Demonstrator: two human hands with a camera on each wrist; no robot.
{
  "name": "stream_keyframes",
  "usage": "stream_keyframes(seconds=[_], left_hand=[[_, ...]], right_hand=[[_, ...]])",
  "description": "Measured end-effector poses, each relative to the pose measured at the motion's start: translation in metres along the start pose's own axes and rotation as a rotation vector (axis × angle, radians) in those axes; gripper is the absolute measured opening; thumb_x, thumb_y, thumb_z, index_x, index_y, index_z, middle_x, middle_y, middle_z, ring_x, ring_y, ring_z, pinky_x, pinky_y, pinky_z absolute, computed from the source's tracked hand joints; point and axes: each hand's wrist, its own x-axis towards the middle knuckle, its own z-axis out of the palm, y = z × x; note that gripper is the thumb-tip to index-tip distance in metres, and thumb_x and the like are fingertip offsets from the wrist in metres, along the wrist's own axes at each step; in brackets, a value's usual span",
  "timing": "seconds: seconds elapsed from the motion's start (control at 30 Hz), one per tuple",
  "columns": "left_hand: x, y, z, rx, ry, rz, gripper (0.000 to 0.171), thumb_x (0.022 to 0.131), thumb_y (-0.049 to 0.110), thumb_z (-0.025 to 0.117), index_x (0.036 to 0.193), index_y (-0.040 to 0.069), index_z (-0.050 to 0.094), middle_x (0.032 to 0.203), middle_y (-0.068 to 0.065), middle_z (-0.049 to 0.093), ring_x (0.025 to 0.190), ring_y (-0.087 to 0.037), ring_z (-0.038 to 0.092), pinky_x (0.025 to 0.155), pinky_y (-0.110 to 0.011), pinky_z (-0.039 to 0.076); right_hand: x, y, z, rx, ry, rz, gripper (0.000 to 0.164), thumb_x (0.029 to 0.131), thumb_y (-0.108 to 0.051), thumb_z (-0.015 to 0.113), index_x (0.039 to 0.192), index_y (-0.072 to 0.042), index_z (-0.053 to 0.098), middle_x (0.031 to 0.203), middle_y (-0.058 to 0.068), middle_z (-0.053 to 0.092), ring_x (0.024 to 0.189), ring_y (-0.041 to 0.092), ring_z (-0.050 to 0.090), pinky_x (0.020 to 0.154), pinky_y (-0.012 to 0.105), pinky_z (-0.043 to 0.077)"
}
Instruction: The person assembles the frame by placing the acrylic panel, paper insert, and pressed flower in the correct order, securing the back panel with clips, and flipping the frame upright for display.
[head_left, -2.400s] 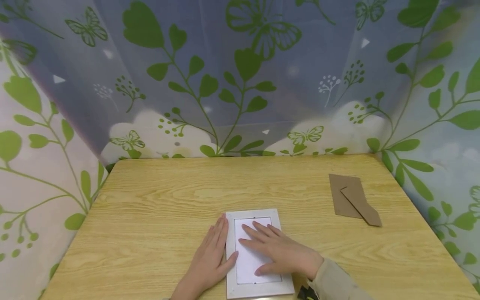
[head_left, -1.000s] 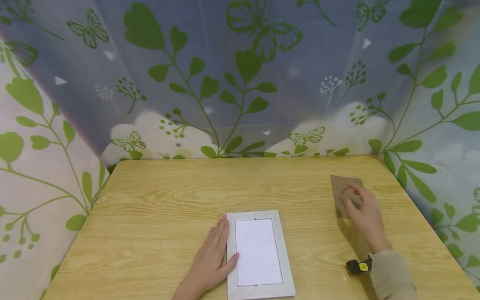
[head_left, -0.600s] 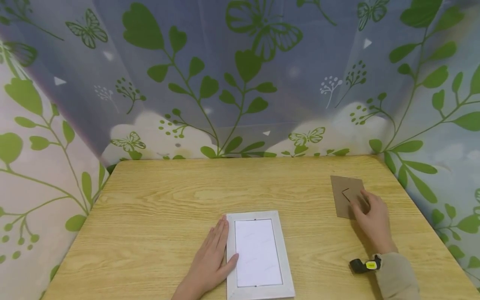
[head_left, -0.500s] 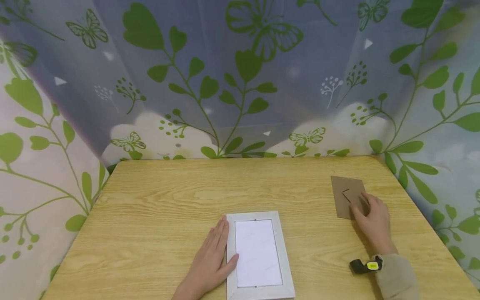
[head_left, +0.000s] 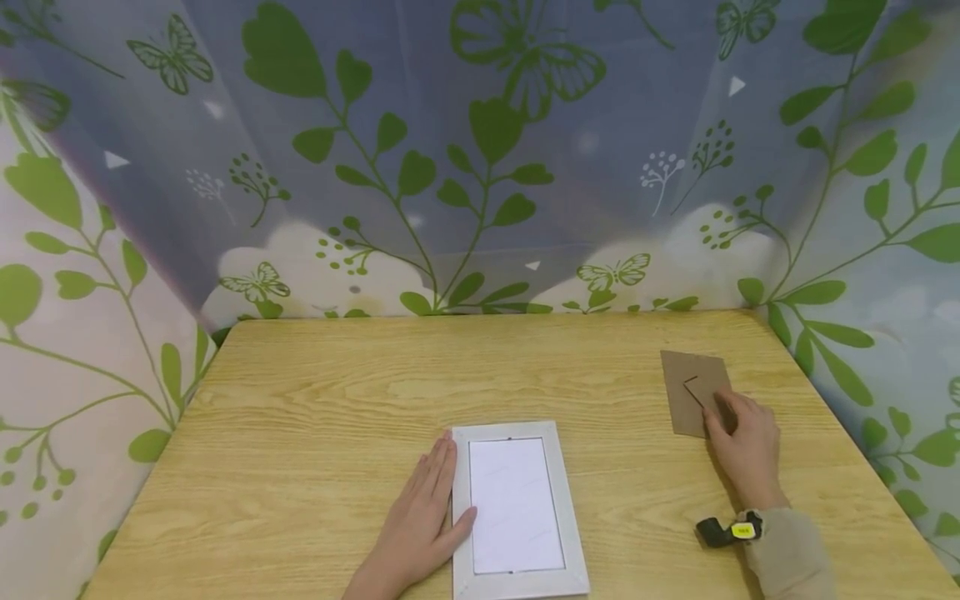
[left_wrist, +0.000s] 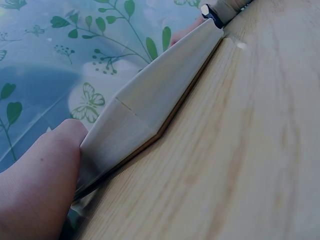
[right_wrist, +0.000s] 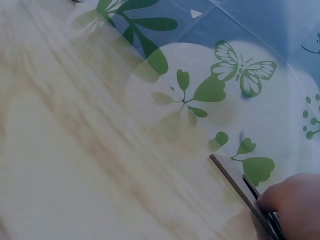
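A white picture frame (head_left: 463, 575) lies on the table with a white sheet (head_left: 516, 505) inside its opening. My left hand (head_left: 420, 521) rests along the frame's left side, fingers straight, the thumb over the border. In the left wrist view the frame's side (left_wrist: 135, 110) stands beside the thumb. Farther right lies a brown frame backing board (head_left: 684, 403) with a fold-out stand leg. My right hand (head_left: 748, 446) pinches the stand leg between thumb and fingers, covering most of it. The right wrist view shows the board's edge (right_wrist: 235, 185) and the thumb beside it.
The wood-grain table (head_left: 315, 417) ends at a patterned curtain (head_left: 360, 167) behind and on both sides. A black strap device with a yellow label (head_left: 742, 531) sits at my right wrist.
My right hand has left the sheet in the frame, gone right to the backing board and taken hold of its stand leg. The left hand has stayed at the frame.
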Motion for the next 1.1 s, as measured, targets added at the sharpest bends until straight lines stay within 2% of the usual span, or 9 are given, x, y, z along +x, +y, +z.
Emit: stream_keyframes(seconds=[0.2,0.4,0.7,0.83,1.1], left_hand=[[0.001,0.0,0.0,0.009,-0.003,0.005,0.083,0.099,0.045,0.052,0.156,-0.003,0.017,0.164,-0.017,0.013,0.151,-0.027,0.015,0.12,-0.043,0.02],[0.001,0.0,-0.001,-0.014,-0.025,-0.004,0.082,0.099,0.045,0.051,0.157,-0.002,0.015,0.165,-0.015,0.01,0.151,-0.025,0.013,0.12,-0.044,0.02],[0.002,-0.001,0.001,-0.009,-0.012,0.004,0.082,0.099,0.045,0.05,0.156,-0.003,0.017,0.165,-0.017,0.012,0.151,-0.027,0.015,0.12,-0.046,0.022],[0.001,-0.001,0.001,-0.002,-0.004,0.007,0.082,0.099,0.045,0.05,0.156,-0.003,0.018,0.164,-0.017,0.013,0.151,-0.028,0.017,0.119,-0.046,0.023],[0.001,0.0,0.0,-0.017,-0.018,-0.004,0.083,0.099,0.045,0.051,0.156,-0.003,0.016,0.165,-0.016,0.01,0.151,-0.026,0.014,0.12,-0.045,0.02]], right_hand=[[-0.002,-0.006,-0.002,0.025,0.021,0.069,0.034,0.085,-0.002,0.072,0.116,0.009,0.065,0.113,0.032,0.064,0.101,0.047,0.051,0.085,0.057,0.039],[-0.005,-0.005,-0.001,0.048,0.051,0.129,0.035,0.081,-0.002,0.075,0.113,0.007,0.067,0.107,0.027,0.067,0.097,0.042,0.055,0.081,0.05,0.04],[-0.008,-0.01,0.004,0.09,0.138,0.085,0.027,0.074,0.001,0.08,0.1,0.005,0.071,0.093,0.023,0.069,0.086,0.035,0.056,0.074,0.036,0.037],[-0.009,-0.019,0.005,0.122,0.168,0.066,0.025,0.073,0.002,0.08,0.096,0.003,0.073,0.089,0.021,0.069,0.085,0.032,0.057,0.073,0.027,0.038],[-0.002,-0.045,-0.002,0.154,0.192,0.087,0.023,0.073,0.002,0.081,0.095,0.002,0.074,0.086,0.018,0.066,0.084,0.023,0.054,0.072,0.018,0.038]])
